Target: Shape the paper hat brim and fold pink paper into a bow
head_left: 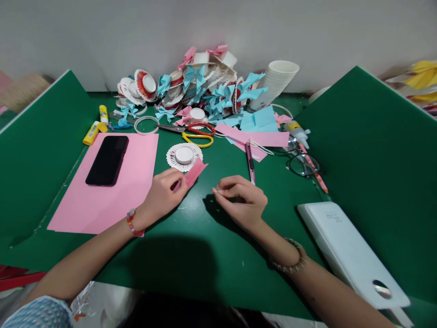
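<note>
My left hand (166, 193) pinches a small folded strip of pink paper (195, 172), whose forked end sticks out to the upper right. Just beyond that hand lies a white fringed paper disc (185, 155) with a round raised centre. My right hand (241, 199) hovers apart from the strip, thumb and fingertips pressed together; whatever may be between them is too small to make out. A utility knife (251, 163) lies behind the right hand. Scissors (196, 132) with red and yellow handles rest behind the disc.
Pink sheets (136, 182) lie at left under a black phone (108, 160). Along the wall sit piled paper hats with bows (211, 86) and stacked paper cups (278, 82). Glasses (303, 164) and a white device (355, 250) are at right. Green partitions (368, 150) flank the table.
</note>
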Motion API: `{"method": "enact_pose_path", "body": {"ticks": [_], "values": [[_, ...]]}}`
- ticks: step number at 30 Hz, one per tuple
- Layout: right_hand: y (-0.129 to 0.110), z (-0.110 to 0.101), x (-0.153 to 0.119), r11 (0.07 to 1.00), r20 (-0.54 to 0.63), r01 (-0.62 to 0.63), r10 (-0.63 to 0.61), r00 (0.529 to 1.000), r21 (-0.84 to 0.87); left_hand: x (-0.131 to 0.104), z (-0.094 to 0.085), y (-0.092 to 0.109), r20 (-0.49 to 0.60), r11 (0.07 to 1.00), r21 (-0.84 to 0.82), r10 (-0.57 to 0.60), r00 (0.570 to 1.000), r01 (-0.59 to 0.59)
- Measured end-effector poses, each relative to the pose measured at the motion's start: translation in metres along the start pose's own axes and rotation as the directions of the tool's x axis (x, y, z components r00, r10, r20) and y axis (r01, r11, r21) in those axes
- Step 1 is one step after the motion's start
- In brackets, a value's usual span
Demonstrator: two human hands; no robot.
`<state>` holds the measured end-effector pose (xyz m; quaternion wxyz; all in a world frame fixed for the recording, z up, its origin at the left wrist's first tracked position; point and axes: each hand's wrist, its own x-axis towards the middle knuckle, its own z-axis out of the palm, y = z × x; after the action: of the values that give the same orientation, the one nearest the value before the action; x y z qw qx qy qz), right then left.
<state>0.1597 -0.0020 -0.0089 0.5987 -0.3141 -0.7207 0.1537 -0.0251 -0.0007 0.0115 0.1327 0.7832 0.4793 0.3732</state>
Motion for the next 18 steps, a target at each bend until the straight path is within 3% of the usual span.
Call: {"method": "enact_pose_path", "body": {"ticks": [7,18], "values": [[-0.0031,0.0002,0.0016,0.999,-0.009,0.027,-0.028,1.000,-0.031,-0.0049,0.0047,0.0065,-0.032,0.991,0.073,0.116,0.993,-0.113],[-0.0036,0.0008,-0.0004,0.997,-0.001,0.074,-0.074,0.997,-0.036,-0.0079,0.0100,0.0061,0.009,0.999,0.018,0.047,0.999,-0.047]]}}
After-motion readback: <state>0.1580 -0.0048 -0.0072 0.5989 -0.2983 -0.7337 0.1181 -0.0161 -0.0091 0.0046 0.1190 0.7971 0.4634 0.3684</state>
